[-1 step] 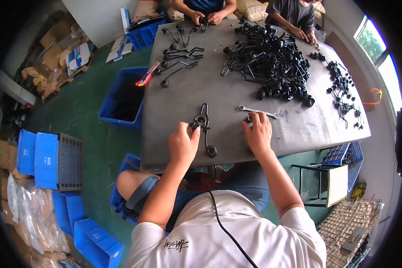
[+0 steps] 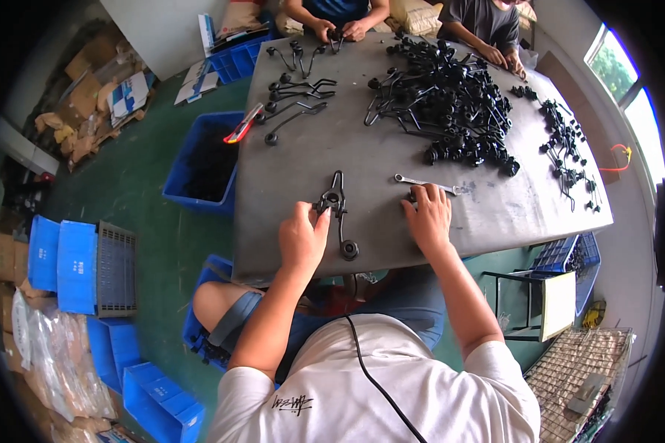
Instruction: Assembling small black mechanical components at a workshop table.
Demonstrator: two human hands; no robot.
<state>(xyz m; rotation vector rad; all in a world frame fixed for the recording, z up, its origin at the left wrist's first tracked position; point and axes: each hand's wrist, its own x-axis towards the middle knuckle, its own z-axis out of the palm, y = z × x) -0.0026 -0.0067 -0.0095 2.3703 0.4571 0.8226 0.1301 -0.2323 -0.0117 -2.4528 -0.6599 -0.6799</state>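
Note:
My left hand [image 2: 304,235] is closed on a black bent-rod bracket [image 2: 336,193], pinching it at its ring-shaped middle. The bracket lies near the front edge of the grey table [image 2: 325,155], its narrow loop pointing away from me and a round black end piece nearest me. To its right, my right hand [image 2: 430,216] is bent over the table top, thumb and fingers curled around a small dark thing mostly hidden by the fingertips. Just beyond those fingers lies a silver wrench [image 2: 425,182], its right end close to the hand.
A large heap of black rod parts [image 2: 451,103] covers the far right; smaller ones [image 2: 565,148] lie along the right edge. Several brackets [image 2: 295,114] and a red utility knife [image 2: 244,123] lie far left. Two co-workers' hands [image 2: 340,31] [image 2: 506,60] work across the table. A blue bin [image 2: 229,184] stands left.
My right hand has shifted very slightly, with its fingers lower over the small dark thing. My left hand and the bracket stay in place.

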